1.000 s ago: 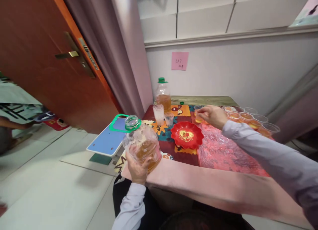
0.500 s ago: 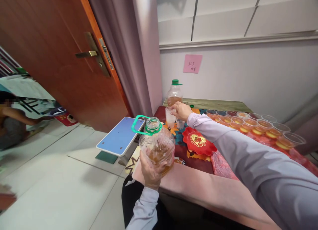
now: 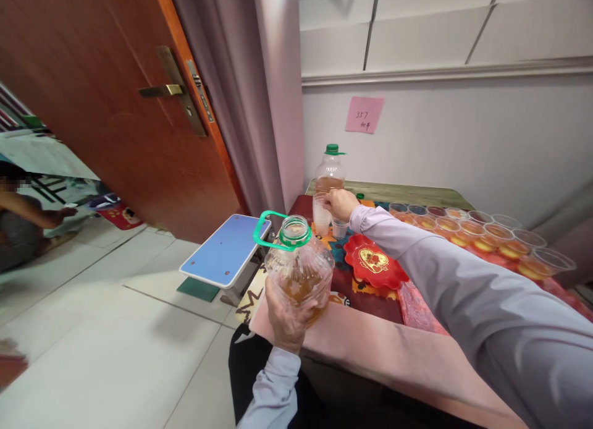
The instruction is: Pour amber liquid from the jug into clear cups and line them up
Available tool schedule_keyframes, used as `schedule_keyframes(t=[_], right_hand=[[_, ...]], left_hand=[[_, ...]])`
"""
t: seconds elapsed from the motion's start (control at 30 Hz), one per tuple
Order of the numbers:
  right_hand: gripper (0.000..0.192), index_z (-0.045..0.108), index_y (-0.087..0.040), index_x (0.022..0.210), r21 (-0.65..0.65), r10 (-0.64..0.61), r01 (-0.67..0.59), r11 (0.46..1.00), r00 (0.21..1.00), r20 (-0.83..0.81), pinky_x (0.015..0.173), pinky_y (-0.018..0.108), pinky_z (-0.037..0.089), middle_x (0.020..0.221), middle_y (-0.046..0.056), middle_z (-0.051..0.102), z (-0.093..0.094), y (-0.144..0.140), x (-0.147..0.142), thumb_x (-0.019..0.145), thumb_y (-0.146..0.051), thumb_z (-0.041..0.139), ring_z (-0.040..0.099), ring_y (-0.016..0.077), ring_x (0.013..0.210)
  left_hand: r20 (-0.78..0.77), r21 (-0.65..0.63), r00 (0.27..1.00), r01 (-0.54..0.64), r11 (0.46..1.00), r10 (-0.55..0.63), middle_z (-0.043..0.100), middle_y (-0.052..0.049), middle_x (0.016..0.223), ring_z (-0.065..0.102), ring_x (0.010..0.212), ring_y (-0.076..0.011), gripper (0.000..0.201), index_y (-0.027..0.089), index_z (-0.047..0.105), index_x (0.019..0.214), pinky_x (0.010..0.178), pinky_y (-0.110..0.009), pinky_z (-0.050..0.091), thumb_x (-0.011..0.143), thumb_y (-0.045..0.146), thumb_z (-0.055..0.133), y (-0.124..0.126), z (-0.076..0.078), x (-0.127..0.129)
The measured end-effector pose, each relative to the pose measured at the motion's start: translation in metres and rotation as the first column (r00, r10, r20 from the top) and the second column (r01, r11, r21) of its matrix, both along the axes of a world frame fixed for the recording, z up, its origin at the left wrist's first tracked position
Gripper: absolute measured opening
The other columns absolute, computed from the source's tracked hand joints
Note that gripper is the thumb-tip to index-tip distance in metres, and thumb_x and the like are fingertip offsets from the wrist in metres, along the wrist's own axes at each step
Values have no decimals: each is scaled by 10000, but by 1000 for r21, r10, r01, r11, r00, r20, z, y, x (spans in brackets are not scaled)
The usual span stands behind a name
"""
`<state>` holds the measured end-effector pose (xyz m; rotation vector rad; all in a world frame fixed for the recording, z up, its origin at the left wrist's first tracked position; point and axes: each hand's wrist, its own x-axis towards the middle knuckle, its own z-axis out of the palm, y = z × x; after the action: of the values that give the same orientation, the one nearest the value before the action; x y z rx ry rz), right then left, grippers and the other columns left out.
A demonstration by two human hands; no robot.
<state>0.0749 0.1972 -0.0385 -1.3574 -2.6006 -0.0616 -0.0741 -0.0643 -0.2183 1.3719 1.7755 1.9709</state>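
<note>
Having left the rows of cups (image 3: 471, 227), the right hand (image 3: 341, 205) reaches the cup stack (image 3: 320, 219) near the tabletop's (image 3: 370, 303) far-left corner (whether gripping, I cannot tell), apparently between pours, while the left hand's (image 3: 288, 322) fingers hold the open jug (image 3: 300, 273) at the near-left corner.

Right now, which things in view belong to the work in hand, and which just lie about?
Likely in use:
open clear plastic jug with green handle, in the left hand
stack of translucent plastic cups, at the right hand
rows of clear cups, several amber-filled

Seemingly just lying about:
red scalloped plate
pink paper wall note
</note>
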Motion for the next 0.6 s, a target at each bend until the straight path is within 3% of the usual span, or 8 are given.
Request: schedule_keyframes(t=[0.17, 0.33, 0.47, 0.53, 0.6], right_hand=[[151, 815, -186, 1018, 16, -19, 20, 1000, 997, -69, 871, 329, 520, 1131, 124, 771, -1, 3, 0, 962, -283, 713, 721, 259, 1025], [224, 796, -199, 1069, 95, -18, 40, 995, 974, -224, 855, 314, 501, 1132, 97, 749, 19, -1, 10, 1025, -343, 630, 690, 219, 971], [210, 787, -194, 1005, 267, 108, 12, 964, 895, -432, 800, 306, 471, 1007, 77, 727, 34, -21, 49, 1014, -332, 629, 659, 202, 865], [207, 785, -214, 1000, 312, 136, 7, 950, 891, -434, 783, 306, 461, 984, 69, 721, 26, -38, 79, 1016, -349, 629, 655, 205, 853], [198, 785, -228, 1016, 297, 116, 5, 955, 914, -389, 779, 307, 465, 993, 70, 727, 5, -58, 111, 1022, -345, 624, 667, 215, 870]], left_hand=[[12, -10, 1000, 22, 1000, -22, 524, -164, 1580, 498, 1472, -447, 1145, 315, 336, 1632, 1168, -701, 442, 681, 654, 875, 0, 2, -1], [48, -31, 998, 32, 999, -30, 532, -191, 1566, 493, 1466, -481, 1124, 295, 365, 1613, 1101, -733, 484, 680, 657, 876, -1, 4, -2], [34, -25, 999, 31, 999, -30, 569, -182, 1523, 541, 1425, -462, 1088, 288, 394, 1585, 1104, -701, 500, 682, 661, 873, -1, 5, -3], [28, -6, 1000, 12, 1000, -12, 602, -179, 1478, 593, 1373, -442, 1105, 272, 399, 1579, 1098, -666, 517, 666, 665, 881, 1, 7, -2], [30, 19, 1000, -8, 1000, 8, 618, -184, 1451, 623, 1337, -425, 1118, 252, 406, 1574, 1108, -640, 517, 656, 674, 885, 2, 9, -1]])
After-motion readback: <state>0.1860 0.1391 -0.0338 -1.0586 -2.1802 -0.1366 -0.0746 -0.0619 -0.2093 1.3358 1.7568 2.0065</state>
